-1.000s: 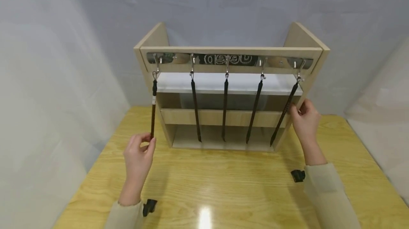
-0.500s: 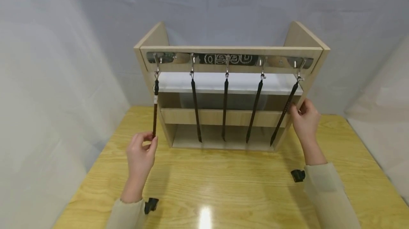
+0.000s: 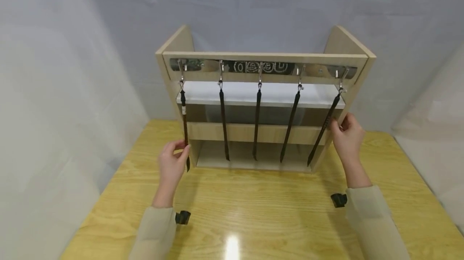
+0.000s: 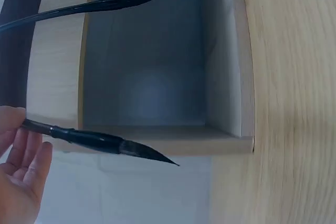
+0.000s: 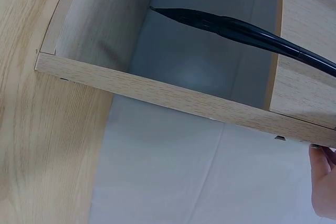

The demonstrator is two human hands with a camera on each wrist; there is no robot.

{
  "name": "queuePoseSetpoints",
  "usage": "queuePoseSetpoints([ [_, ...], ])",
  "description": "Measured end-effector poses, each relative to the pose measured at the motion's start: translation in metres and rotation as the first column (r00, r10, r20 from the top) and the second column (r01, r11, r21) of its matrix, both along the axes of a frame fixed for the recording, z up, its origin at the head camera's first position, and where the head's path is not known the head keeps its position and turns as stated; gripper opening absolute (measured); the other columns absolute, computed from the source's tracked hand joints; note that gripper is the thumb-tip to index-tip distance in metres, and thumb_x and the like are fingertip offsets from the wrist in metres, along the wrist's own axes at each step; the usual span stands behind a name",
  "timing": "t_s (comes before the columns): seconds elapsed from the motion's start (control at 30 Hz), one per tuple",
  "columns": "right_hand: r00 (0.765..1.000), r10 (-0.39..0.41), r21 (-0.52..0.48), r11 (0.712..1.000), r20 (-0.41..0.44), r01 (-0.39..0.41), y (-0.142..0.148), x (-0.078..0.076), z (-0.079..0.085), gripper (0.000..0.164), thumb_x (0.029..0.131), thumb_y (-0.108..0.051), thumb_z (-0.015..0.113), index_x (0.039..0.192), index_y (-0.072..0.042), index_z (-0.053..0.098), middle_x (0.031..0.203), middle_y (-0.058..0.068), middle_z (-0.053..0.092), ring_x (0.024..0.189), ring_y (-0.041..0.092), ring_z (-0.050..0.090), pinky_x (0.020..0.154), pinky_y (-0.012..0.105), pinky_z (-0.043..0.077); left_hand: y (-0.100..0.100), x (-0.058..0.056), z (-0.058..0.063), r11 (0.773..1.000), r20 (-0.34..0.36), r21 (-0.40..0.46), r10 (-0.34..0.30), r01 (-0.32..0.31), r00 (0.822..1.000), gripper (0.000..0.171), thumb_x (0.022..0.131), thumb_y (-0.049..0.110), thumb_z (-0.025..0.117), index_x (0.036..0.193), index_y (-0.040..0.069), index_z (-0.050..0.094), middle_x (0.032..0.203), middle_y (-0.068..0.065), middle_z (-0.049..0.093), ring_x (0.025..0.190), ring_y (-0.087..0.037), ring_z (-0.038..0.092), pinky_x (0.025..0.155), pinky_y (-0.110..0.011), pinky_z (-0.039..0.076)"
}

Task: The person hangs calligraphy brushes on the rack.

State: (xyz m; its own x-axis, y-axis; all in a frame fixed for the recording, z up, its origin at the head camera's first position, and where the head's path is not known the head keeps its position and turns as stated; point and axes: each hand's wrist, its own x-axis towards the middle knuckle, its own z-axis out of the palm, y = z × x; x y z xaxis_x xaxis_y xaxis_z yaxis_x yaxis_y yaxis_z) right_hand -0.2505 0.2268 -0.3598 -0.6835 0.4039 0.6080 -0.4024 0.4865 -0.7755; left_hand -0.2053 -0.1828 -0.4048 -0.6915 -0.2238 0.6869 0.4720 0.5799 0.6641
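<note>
A dark calligraphy brush (image 3: 185,126) with a white band hangs by its loop from the leftmost hook (image 3: 181,75) of a pale wooden shelf (image 3: 239,133). My left hand (image 3: 172,165) pinches its lower handle between thumb and fingers. The dark bristle tip points down below the hand; in the left wrist view the brush head (image 4: 100,141) tapers to a fine point. At the shelf's right side panel, my right hand (image 3: 349,137) holds the front edge, close beside the rightmost brush (image 3: 324,130). The right wrist view shows only part of that hand (image 5: 324,184).
Several more brushes, among them the middle one (image 3: 257,125), hang from the shiny hook rail (image 3: 210,65). The shelf stands on a yellow wood-grain table (image 3: 253,199). White sheeting (image 3: 253,2) surrounds the table. Both wrists carry small black cameras.
The left hand has moved right and up, its grip now higher on the brush, so the tip shows below. The brush has swung right to hang nearer the shelf. The right hand stays put.
</note>
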Motion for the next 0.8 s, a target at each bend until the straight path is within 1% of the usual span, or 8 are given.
queuePoseSetpoints([
  [0.13, 1.000, -0.015, 0.009, 1.000, 0.005, 0.014, 0.001, 0.000, 0.000, 0.019, 0.079, -0.002, 0.056, 0.090, 0.013, 0.057, 0.084, 0.022, 0.062, 0.069, -0.004, 0.054, 0.055, 0.005, 0.040, 0.006, -0.012, -0.003, 0.998, 0.016, 0.040, -0.048, 0.047, 0.999, 0.015, 0.074, -0.006, 0.066, 0.085, -0.012, 0.059, 0.080, -0.020, 0.058, 0.074, -0.029, 0.058, 0.062, -0.023, 0.052],
  [0.33, 1.000, -0.010, 0.009, 1.000, 0.022, 0.010, 0.002, -0.002, -0.001, 0.019, 0.079, -0.001, 0.056, 0.091, 0.013, 0.057, 0.087, 0.023, 0.062, 0.068, -0.012, 0.049, 0.055, 0.005, 0.039, 0.013, -0.023, -0.007, 0.992, 0.054, 0.101, -0.083, 0.077, 0.995, 0.015, 0.074, -0.004, 0.066, 0.085, -0.011, 0.058, 0.080, -0.020, 0.059, 0.074, -0.030, 0.060, 0.063, -0.021, 0.051],
  [0.5, 1.000, -0.002, 0.002, 1.000, 0.021, 0.002, 0.004, -0.003, -0.002, 0.018, 0.079, 0.001, 0.055, 0.091, 0.014, 0.056, 0.086, 0.023, 0.061, 0.068, -0.012, 0.050, 0.056, 0.005, 0.040, 0.016, -0.028, -0.007, 0.989, 0.064, 0.120, -0.097, 0.089, 0.993, 0.015, 0.075, -0.003, 0.066, 0.085, -0.011, 0.058, 0.081, -0.020, 0.060, 0.075, -0.031, 0.060, 0.064, -0.025, 0.052],
  [0.6, 0.999, -0.007, 0.012, 1.000, 0.039, 0.007, 0.004, -0.003, -0.003, 0.018, 0.080, -0.001, 0.055, 0.092, 0.013, 0.056, 0.085, 0.022, 0.061, 0.068, -0.010, 0.050, 0.056, 0.005, 0.040, 0.017, -0.028, -0.005, 0.988, 0.061, 0.129, -0.094, 0.086, 0.994, 0.014, 0.074, -0.006, 0.065, 0.084, -0.013, 0.058, 0.080, -0.022, 0.059, 0.075, -0.033, 0.059, 0.063, -0.028, 0.052],
  [0.63, 0.999, -0.013, 0.020, 1.000, 0.045, 0.013, 0.004, -0.002, -0.003, 0.018, 0.080, -0.002, 0.055, 0.091, 0.012, 0.056, 0.084, 0.022, 0.061, 0.067, -0.010, 0.050, 0.055, 0.005, 0.040, 0.019, -0.025, 0.000, 0.988, 0.061, 0.127, -0.090, 0.082, 0.994, 0.014, 0.074, -0.007, 0.065, 0.084, -0.013, 0.057, 0.080, -0.023, 0.059, 0.075, -0.034, 0.059, 0.063, -0.027, 0.052],
  [0.7, 0.998, -0.017, 0.023, 1.000, 0.059, 0.015, 0.004, -0.002, -0.004, 0.019, 0.080, -0.003, 0.055, 0.092, 0.012, 0.057, 0.084, 0.023, 0.062, 0.066, -0.009, 0.050, 0.055, 0.005, 0.040, 0.023, -0.019, 0.008, 0.989, 0.064, 0.123, -0.087, 0.079, 0.994, 0.013, 0.074, -0.009, 0.064, 0.083, -0.015, 0.056, 0.079, -0.025, 0.059, 0.074, -0.035, 0.059, 0.063, -0.032, 0.052],
  [0.73, 0.998, -0.018, 0.021, 1.000, 0.068, 0.016, 0.004, -0.002, -0.004, 0.019, 0.081, -0.004, 0.055, 0.092, 0.012, 0.057, 0.086, 0.023, 0.062, 0.068, -0.008, 0.051, 0.057, 0.005, 0.041, 0.025, -0.016, 0.012, 0.990, 0.067, 0.117, -0.084, 0.075, 0.994, 0.013, 0.074, -0.010, 0.063, 0.083, -0.016, 0.056, 0.079, -0.026, 0.058, 0.074, -0.036, 0.058, 0.063, -0.031, 0.052],
  [0.8, 0.997, -0.017, 0.013, 1.000, 0.081, 0.016, 0.004, -0.001, -0.004, 0.021, 0.082, -0.005, 0.055, 0.095, 0.012, 0.057, 0.090, 0.024, 0.062, 0.074, 0.000, 0.056, 0.061, 0.008, 0.044, 0.029, -0.011, 0.020, 0.991, 0.075, 0.113, -0.084, 0.075, 0.994, 0.013, 0.074, -0.011, 0.062, 0.083, -0.016, 0.055, 0.080, -0.026, 0.058, 0.074, -0.036, 0.058, 0.064, -0.035, 0.052],
])
